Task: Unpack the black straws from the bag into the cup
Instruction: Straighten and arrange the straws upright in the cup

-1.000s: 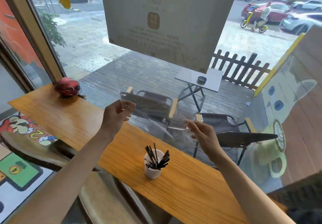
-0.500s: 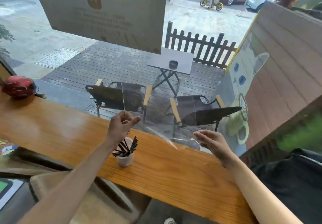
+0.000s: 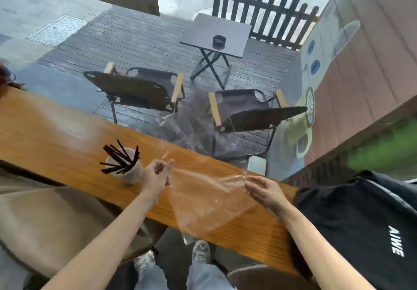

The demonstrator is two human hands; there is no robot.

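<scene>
The black straws are standing fanned out in the white cup on the wooden bench, just beside the left hand. That hand is pinching one top corner of the clear plastic bag with curled fingers, while the right hand is pinching the opposite corner. The bag is hanging stretched between both hands over the bench, its lower tip drooping past the near edge.
</scene>
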